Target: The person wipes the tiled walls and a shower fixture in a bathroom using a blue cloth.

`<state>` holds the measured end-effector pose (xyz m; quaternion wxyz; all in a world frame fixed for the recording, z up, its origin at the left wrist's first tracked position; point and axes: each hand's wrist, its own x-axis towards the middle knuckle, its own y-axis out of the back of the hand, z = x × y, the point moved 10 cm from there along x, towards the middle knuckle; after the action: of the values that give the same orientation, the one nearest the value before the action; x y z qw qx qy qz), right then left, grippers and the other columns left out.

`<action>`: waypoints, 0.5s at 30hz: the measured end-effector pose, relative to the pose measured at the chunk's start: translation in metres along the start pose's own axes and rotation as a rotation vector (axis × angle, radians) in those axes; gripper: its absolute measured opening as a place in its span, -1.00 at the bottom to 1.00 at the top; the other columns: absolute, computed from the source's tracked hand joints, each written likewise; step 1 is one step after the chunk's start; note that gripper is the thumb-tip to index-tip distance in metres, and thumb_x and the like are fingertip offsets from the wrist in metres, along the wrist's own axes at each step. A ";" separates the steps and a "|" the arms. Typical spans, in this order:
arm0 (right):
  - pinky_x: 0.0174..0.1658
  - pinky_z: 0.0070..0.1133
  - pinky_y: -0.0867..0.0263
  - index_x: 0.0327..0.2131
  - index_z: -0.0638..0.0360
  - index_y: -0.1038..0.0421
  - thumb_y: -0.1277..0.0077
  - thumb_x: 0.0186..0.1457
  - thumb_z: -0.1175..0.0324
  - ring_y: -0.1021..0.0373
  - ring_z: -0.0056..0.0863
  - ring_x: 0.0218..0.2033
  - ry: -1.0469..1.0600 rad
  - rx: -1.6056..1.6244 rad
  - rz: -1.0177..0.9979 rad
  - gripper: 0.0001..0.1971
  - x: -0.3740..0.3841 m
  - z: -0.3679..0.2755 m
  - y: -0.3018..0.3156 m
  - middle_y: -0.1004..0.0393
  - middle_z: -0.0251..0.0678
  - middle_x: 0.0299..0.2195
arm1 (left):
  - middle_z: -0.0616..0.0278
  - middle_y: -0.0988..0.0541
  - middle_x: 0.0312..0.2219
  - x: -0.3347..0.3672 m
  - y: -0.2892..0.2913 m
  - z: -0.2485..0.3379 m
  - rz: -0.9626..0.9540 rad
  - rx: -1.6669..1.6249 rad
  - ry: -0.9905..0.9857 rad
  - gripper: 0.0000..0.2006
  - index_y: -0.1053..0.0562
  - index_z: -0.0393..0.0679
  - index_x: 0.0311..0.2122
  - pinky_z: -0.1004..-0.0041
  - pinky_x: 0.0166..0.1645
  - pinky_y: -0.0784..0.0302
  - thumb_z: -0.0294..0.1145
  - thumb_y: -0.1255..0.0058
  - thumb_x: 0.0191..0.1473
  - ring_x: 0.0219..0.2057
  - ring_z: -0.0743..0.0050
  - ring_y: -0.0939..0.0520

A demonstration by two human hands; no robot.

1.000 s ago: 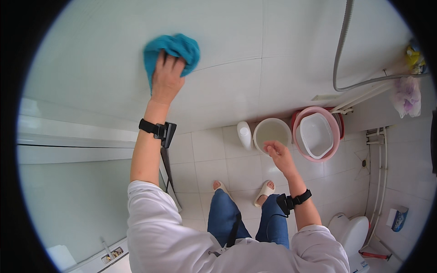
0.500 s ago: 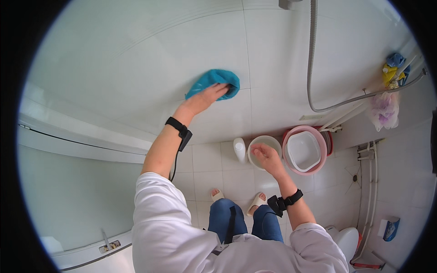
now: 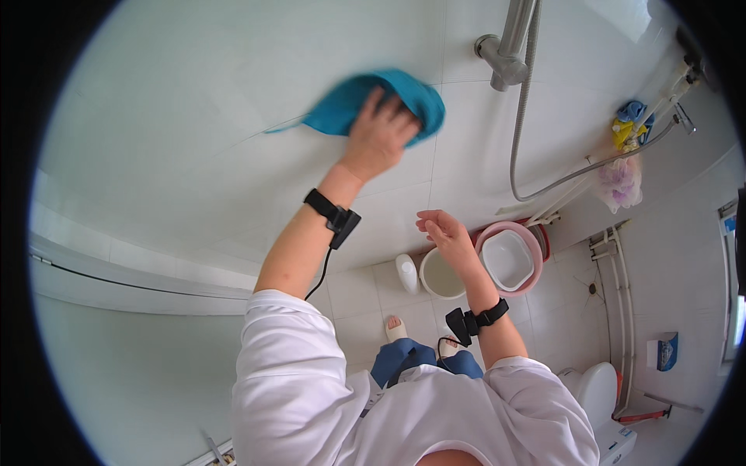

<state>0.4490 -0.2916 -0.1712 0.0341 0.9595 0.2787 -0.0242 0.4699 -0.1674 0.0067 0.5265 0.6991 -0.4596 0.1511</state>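
My left hand [image 3: 379,138] is pressed on a teal cloth [image 3: 336,102] against the pale tiled wall [image 3: 233,101]. Its fingers bend into the cloth, which is blurred by motion and trails a thin tail at its left. Lower and to the right, my right hand [image 3: 451,239] hangs in the air with nothing in it, its fingers loosely bent and partly apart. Behind that hand, on the floor, stands a whitish bucket [image 3: 442,276]. A white bottle [image 3: 406,273] is just left of the bucket.
A pink basin [image 3: 536,268] with a white basin [image 3: 507,260] inside sits right of the bucket. The shower hose [image 3: 519,140] hangs from a metal fitting [image 3: 503,62] on the wall. A mesh bath puff [image 3: 620,182] hangs at right. A toilet [image 3: 598,392] stands lower right.
My left hand and the cloth have moved up and to the right along the wall. My right hand has risen slightly. The view has shifted, showing more of the shower fitting.
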 end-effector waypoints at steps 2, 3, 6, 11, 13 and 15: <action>-0.06 -0.57 -0.34 -0.07 0.31 -0.43 0.10 0.23 0.42 -0.45 -0.51 -0.17 0.016 0.010 0.023 -0.75 -0.002 0.008 -0.006 -0.55 -0.23 -0.26 | 0.19 -0.52 -0.04 -0.048 -0.046 0.056 -0.124 -0.118 -0.219 -0.72 -0.51 -0.11 -0.18 0.14 0.24 -0.26 -0.49 -0.01 -0.08 0.06 0.20 -0.45; -0.06 -0.56 -0.34 -0.07 0.31 -0.43 0.11 0.23 0.42 -0.46 -0.51 -0.17 0.026 0.002 0.027 -0.74 0.001 0.000 -0.012 -0.56 -0.24 -0.27 | 0.20 -0.52 -0.03 -0.076 -0.067 0.047 -0.201 -0.375 -0.074 -0.68 -0.51 -0.13 -0.13 0.20 0.17 -0.36 -0.51 -0.01 -0.09 0.04 0.14 -0.47; -0.04 -0.53 -0.34 0.00 0.28 -0.38 0.10 0.24 0.41 -0.44 -0.47 -0.13 0.018 -0.005 0.085 -0.71 0.006 -0.004 -0.003 -0.53 -0.22 -0.21 | 0.18 -0.55 -0.05 -0.101 -0.059 0.037 -0.265 -0.732 0.115 -0.62 -0.49 -0.21 -0.06 0.33 0.03 -0.49 -0.56 0.01 -0.08 -0.05 0.17 -0.54; 0.04 -0.44 -0.32 0.22 0.16 -0.17 0.03 0.25 0.29 -0.30 -0.37 0.09 0.234 -0.068 0.243 -0.50 0.001 -0.028 -0.002 -0.32 -0.14 0.09 | 0.10 -0.60 -0.32 -0.122 -0.012 0.010 -0.560 -1.482 0.683 -0.60 -0.48 -0.26 -0.08 0.48 -0.13 -0.47 -0.59 0.07 -0.13 -0.32 0.44 -0.56; 0.12 -0.37 -0.27 0.28 0.10 -0.04 0.02 0.24 0.10 -0.22 -0.36 0.16 0.138 0.213 -0.171 -0.37 0.010 -0.035 -0.053 -0.25 -0.20 0.14 | 0.16 -0.58 -0.37 -0.122 0.017 0.003 -0.579 -1.442 0.627 -0.62 -0.48 -0.26 -0.13 0.49 -0.14 -0.46 -0.57 0.08 -0.15 -0.33 0.44 -0.55; 0.14 -0.34 -0.28 0.32 0.06 0.05 0.05 0.24 -0.03 -0.17 -0.35 0.20 0.054 0.367 -0.466 -0.28 0.001 -0.045 -0.097 -0.21 -0.24 0.16 | 0.17 -0.57 -0.34 -0.126 0.033 0.003 -0.634 -1.373 0.571 -0.64 -0.45 -0.25 -0.10 0.48 -0.10 -0.44 -0.55 0.04 -0.11 -0.28 0.41 -0.54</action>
<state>0.3988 -0.2059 -0.1309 -0.1536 0.8601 0.4833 -0.0557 0.3759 -0.1097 -0.0619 0.9533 0.2511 -0.0772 -0.1487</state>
